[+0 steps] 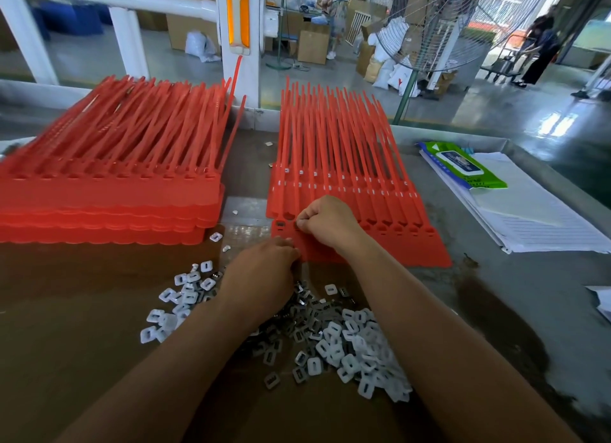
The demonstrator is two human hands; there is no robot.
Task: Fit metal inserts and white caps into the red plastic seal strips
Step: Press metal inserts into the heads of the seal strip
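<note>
A red seal strip sheet lies flat before me, its row of sockets running left to right, on top of another red sheet with white caps fitted. My right hand is curled, fingertips pinching a small part at the second socket from the left; the part itself is hidden. The first socket holds a grey insert. My left hand rests fingers-down at the sheet's near left edge, its fingertips hidden. A heap of white caps and grey metal inserts lies on the table between my forearms.
A tall stack of red seal sheets stands at the left. Papers and a green wipes pack lie at the right. Beyond the table stand a white railing, a floor fan, boxes and people.
</note>
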